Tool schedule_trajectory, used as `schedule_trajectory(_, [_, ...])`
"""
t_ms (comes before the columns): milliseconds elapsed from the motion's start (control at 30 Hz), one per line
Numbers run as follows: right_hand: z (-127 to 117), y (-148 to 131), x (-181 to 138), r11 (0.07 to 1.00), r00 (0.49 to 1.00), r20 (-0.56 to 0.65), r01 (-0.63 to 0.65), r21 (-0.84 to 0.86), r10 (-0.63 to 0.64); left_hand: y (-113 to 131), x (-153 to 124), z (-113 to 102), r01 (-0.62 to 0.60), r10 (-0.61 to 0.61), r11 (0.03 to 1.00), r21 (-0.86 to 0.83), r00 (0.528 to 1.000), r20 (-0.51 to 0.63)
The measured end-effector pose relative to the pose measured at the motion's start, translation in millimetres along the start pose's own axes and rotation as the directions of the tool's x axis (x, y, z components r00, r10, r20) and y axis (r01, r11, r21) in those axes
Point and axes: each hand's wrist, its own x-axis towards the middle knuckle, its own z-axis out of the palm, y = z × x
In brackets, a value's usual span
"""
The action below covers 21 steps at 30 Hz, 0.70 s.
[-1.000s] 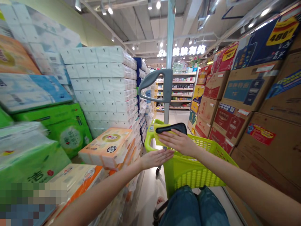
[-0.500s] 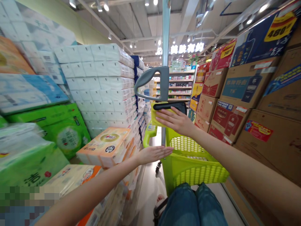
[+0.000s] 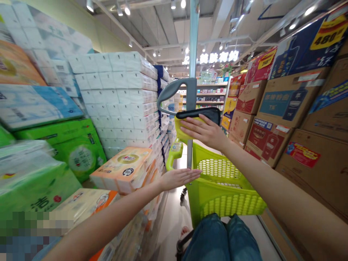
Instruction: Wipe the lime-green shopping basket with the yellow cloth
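My right hand (image 3: 208, 132) lies against a yellow piece with a black upper side (image 3: 181, 125), like a folded cloth or pad, holding it at the upright metal pole (image 3: 189, 156). Whether it wraps right round the pole is hidden. Just above it, a grey loop handle (image 3: 191, 92) is fixed to the pole. Lower down, my left hand (image 3: 176, 178) is open, its fingers stretched flat across the pole at the rim of the lime-green shopping cart basket (image 3: 231, 197). Left of the pole is the cart's green grip (image 3: 172, 156).
Stacked white tissue packs (image 3: 114, 94) and an orange tissue pack (image 3: 126, 165) line the left. Cardboard cartons (image 3: 288, 101) rise on the right. A narrow floor strip (image 3: 171, 224) runs between. Shelves (image 3: 210, 92) stand at the far end. Jeans-clad knees (image 3: 217, 235) are below the basket.
The yellow-and-black piece has slid slightly up the pole with my right hand, now touching the grey handle's bottom and tilting more. My left hand has stayed at the pole's lower part.
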Motion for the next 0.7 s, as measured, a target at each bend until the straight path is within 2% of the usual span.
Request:
schedule_trajectory(100, [20, -24, -20, 0.999, 0.999, 0.041, -0.014, 0.034, 0.013, 2, 0, 5, 0.001, -0.001, 1.000, -0.020, 1.000, 0.029])
schedule_trajectory(200, [40, -52, -55, 0.990, 0.985, 0.162, 0.029, 0.142, -0.052, 5, -2, 11, 0.015, -0.011, 0.996, -0.084, 0.999, 0.040])
schedule_trajectory(267, [42, -58, -66, 0.976, 0.971, 0.212, 0.069, 0.209, -0.114, 5, -2, 13, 0.023, -0.020, 0.992, -0.123, 0.999, 0.026])
schedule_trajectory(333, [33, -49, -61, 0.970, 0.969, 0.205, 0.087, 0.229, -0.136, 5, -2, 12, 0.022, -0.021, 0.993, -0.118, 1.000, 0.003])
schedule_trajectory(467, [6, -14, -21, 0.998, 0.996, 0.083, 0.037, 0.047, -0.041, 2, 0, 5, 0.020, -0.022, 0.999, -0.038, 0.999, -0.037])
schedule_trajectory(533, [2, -6, -8, 0.997, 1.000, 0.022, 0.013, -0.077, -0.011, 2, 1, 4, 0.018, -0.019, 1.000, -0.003, 0.999, -0.048])
schedule_trajectory(600, [10, -11, -11, 0.984, 1.000, -0.015, 0.010, -0.175, -0.013, 2, 0, 4, 0.010, -0.007, 0.998, 0.060, 0.999, -0.050])
schedule_trajectory(700, [35, -35, -40, 0.967, 0.996, -0.019, 0.080, -0.244, -0.087, 4, -1, 9, -0.013, 0.018, 0.985, 0.174, 0.999, -0.027])
